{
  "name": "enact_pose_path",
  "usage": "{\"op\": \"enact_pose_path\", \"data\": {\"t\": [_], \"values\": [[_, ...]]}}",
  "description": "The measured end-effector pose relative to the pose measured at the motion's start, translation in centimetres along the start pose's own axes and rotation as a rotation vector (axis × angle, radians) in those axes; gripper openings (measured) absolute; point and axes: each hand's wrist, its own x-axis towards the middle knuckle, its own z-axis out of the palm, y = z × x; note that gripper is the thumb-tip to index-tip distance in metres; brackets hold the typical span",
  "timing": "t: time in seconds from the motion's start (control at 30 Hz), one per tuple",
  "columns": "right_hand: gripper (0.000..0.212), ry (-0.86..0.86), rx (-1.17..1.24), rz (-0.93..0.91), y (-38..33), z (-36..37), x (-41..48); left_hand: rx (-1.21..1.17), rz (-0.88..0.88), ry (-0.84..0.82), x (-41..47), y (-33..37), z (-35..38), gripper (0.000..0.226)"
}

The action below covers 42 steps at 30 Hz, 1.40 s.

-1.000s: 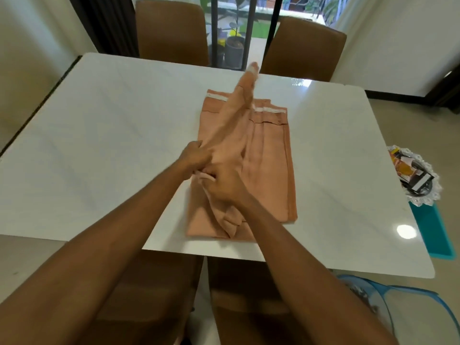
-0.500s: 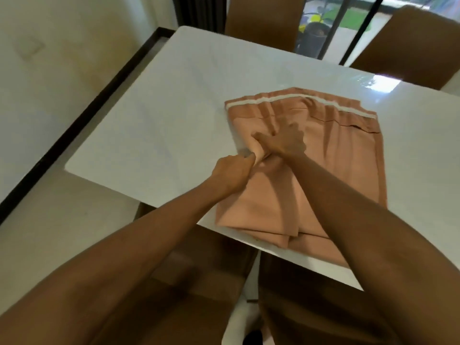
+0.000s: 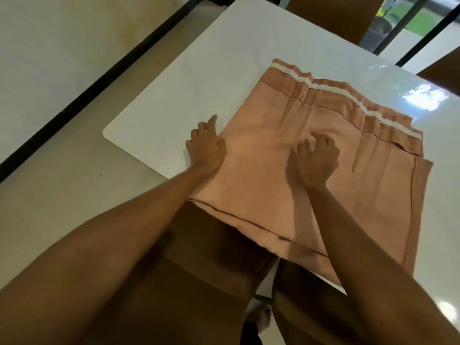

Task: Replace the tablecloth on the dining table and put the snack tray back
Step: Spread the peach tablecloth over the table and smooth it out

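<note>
A folded peach tablecloth (image 3: 278, 195) with a white trim band along its far edge lies on the white dining table (image 3: 174, 90), and its near edge hangs slightly over the table's front. My left hand (image 3: 206, 148) is at the cloth's left edge and holds the top layer there, fingers pointing away from me. My right hand (image 3: 316, 158) rests on the middle of the cloth with its fingers curled into the fabric. The snack tray is out of view.
A brown chair (image 3: 224, 250) is tucked under the table's near edge, right in front of me. Two more brown chairs (image 3: 323, 13) stand at the far side by a glass door. A dark strip runs along the floor on the left.
My hands have moved apart and a layer of the cloth has opened out to the left, so it now lies wider and flatter. The view has swung left and down.
</note>
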Motion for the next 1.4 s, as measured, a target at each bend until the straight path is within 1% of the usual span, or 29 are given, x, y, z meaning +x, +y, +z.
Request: {"op": "enact_pose_path", "data": {"t": [0.03,0.1,0.13,0.17,0.2,0.27,0.3,0.33,0.43,0.53,0.6,0.7,0.73,0.77,0.8,0.83,0.87,0.9,0.97,1.03,1.1,1.13,1.23,1.27,1.33,1.37,1.4], "values": [[0.046,-0.002,-0.009,0.038,1.1,-0.3,-1.2,0.084,0.147,0.044,-0.6,0.3,0.0,0.055],[0.049,-0.013,-0.039,0.084,3.3,-0.9,-3.7,0.178,0.475,0.059,-2.4,1.4,0.3,0.055],[0.051,-0.026,-0.073,0.094,4.3,-1.0,-5.2,0.213,0.617,0.028,-3.6,2.0,1.0,0.054],[0.052,-0.049,-0.123,0.104,5.5,-1.3,-6.6,0.247,0.707,-0.044,-5.0,2.9,2.1,0.055],[0.054,-0.078,-0.172,0.119,6.7,-1.5,-8.0,0.301,0.741,-0.152,-6.4,3.7,3.2,0.057],[0.060,-0.141,-0.242,0.165,9.5,-2.2,-10.5,0.404,0.698,-0.354,-8.4,5.0,5.4,0.066],[0.062,-0.157,-0.253,0.181,10.8,-2.6,-11.4,0.435,0.661,-0.415,-9.0,5.3,6.3,0.068],[0.064,-0.159,-0.247,0.179,11.8,-2.8,-11.8,0.453,0.634,-0.435,-9.3,5.5,6.8,0.070],[0.065,-0.166,-0.224,0.165,13.2,-3.7,-11.0,0.499,0.609,-0.391,-9.6,6.4,7.8,0.069],[0.066,-0.194,-0.212,0.123,13.9,-4.5,-9.2,0.510,0.558,-0.426,-9.3,7.7,8.3,0.071],[0.069,-0.262,-0.209,0.040,15.6,-5.8,-7.6,0.498,0.515,-0.462,-9.8,8.8,8.8,0.075],[0.072,-0.430,-0.220,-0.083,19.5,-8.7,-3.2,0.468,0.488,-0.490,-12.6,11.1,9.8,0.079],[0.071,-0.489,-0.193,-0.072,20.4,-9.9,-1.7,0.447,0.474,-0.492,-14.1,11.9,10.3,0.080],[0.068,-0.530,-0.106,-0.023,21.4,-11.4,-0.6,0.432,0.472,-0.486,-15.8,13.0,11.0,0.080],[0.062,-0.537,0.034,0.052,21.9,-12.6,0.1,0.415,0.471,-0.478,-17.3,13.9,11.5,0.080],[0.056,-0.482,0.174,0.128,22.7,-14.0,0.1,0.394,0.481,-0.462,-18.8,15.3,12.1,0.079],[0.050,-0.387,0.249,0.152,22.6,-14.6,-0.5,0.371,0.482,-0.435,-19.8,16.1,12.5,0.079],[0.046,-0.274,0.255,0.140,22.8,-15.2,-1.7,0.355,0.499,-0.407,-20.7,17.2,12.9,0.078],[0.042,-0.078,0.155,0.079,24.1,-15.5,-4.9,0.350,0.570,-0.389,-21.8,19.2,13.6,0.077],[0.042,0.016,0.103,0.098,26.3,-15.3,-7.9,0.373,0.661,-0.404,-22.4,21.6,14.5,0.076],[0.044,0.015,0.107,0.177,28.7,-15.1,-10.2,0.406,0.738,-0.409,-22.6,23.6,15.4,0.075],[0.044,0.008,0.101,0.176,29.7,-15.2,-11.2,0.417,0.766,-0.403,-22.7,24.6,16.0,0.074],[0.041,0.022,0.082,0.062,32.1,-15.2,-12.9,0.449,0.839,-0.411,-22.8,27.9,17.9,0.068],[0.042,-0.004,0.082,0.076,32.4,-15.3,-13.1,0.451,0.865,-0.408,-22.8,29.0,18.7,0.066],[0.049,-0.065,0.055,0.112,32.2,-15.3,-13.2,0.430,0.874,-0.408,-22.6,31.0,19.9,0.062],[0.047,-0.072,0.015,0.095,31.6,-15.3,-13.6,0.420,0.861,-0.411,-22.6,31.6,20.3,0.060],[0.041,-0.019,-0.022,0.042,30.5,-15.1,-13.9,0.422,0.841,-0.412,-22.1,31.8,20.2,0.057]]}}
